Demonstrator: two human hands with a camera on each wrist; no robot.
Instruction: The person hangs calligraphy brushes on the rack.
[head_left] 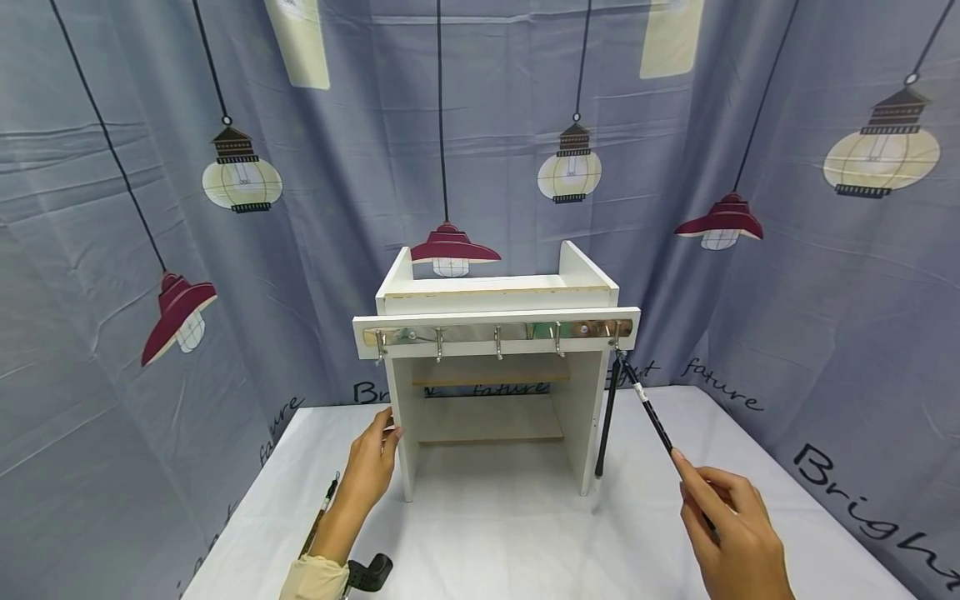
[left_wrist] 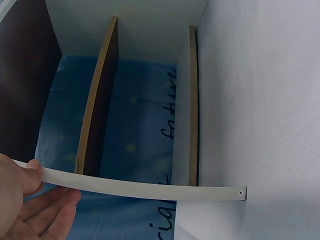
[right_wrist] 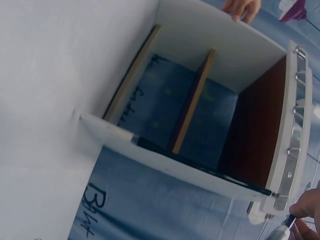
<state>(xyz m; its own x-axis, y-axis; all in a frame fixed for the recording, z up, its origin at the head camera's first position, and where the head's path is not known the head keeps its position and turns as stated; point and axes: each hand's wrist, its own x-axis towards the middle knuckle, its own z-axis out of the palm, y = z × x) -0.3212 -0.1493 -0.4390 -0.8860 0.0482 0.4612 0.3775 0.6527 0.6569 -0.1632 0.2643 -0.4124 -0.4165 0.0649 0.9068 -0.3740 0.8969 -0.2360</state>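
— What's going on at the hook rail?

— The right hand (head_left: 738,533), at about 4 o'clock in the head view, has its fingers pinched round the lower end of a black brush (head_left: 651,414). The brush slants up toward 11 o'clock, with its top end at the rightmost hook (head_left: 617,335) of the hook rail (head_left: 498,332). I'd judge the step to be hanging that brush on the hook, or lifting it off; the pictures don't settle which.

— And the left hand?

— The left hand (head_left: 372,467) steadies the white cabinet (head_left: 497,367) at 8 o'clock, thumb and fingers curled round the front edge of its left side panel (left_wrist: 140,187).

— What does the next move call for?

— A fine, small motion at the hook, I think, while the cabinet is kept from shifting on the counter (head_left: 495,542).

— Anything in the cabinet?

— It has two shelves (head_left: 491,429), and both look bare. A second black brush (head_left: 606,421) hangs straight down beside the right panel, just beside the held one. Another pen-like thing (head_left: 321,517) lies on the counter by the left forearm.
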